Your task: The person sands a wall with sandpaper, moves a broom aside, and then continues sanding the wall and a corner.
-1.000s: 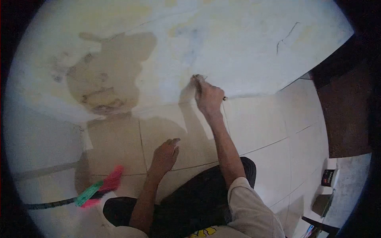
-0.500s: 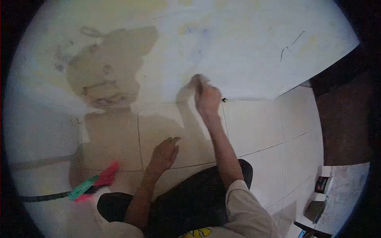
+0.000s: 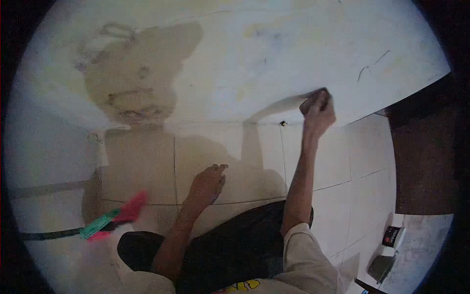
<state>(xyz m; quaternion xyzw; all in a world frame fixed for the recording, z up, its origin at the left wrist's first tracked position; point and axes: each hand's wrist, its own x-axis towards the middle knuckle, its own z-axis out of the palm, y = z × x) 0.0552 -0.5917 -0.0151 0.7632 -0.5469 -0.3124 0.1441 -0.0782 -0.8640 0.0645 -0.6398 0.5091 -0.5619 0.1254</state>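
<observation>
My right hand [image 3: 320, 112] is closed and pressed to the stained white wall [image 3: 293, 59], low down near the floor line. Whatever it may hold is hidden by the fingers; only a dark patch shows at their edge. My left hand [image 3: 207, 185] hangs over the tiled floor [image 3: 225, 147] in front of my knees. Its fingers are loosely bent and apart, with nothing in them. A shadow of my head and arms falls across wall and tiles.
On the left lies a black pole with a green and red end [image 3: 115, 220]. A white tub with a black label [image 3: 393, 236] stands at the right beside a dark box [image 3: 382, 267]. A small dark bit [image 3: 283, 124] sits at the wall's foot. A brown surface [image 3: 421, 147] is further right.
My right hand has moved to the right along the wall, and its arm now stands more upright. The left hand has stayed nearly where it was. The view has shifted slightly.
</observation>
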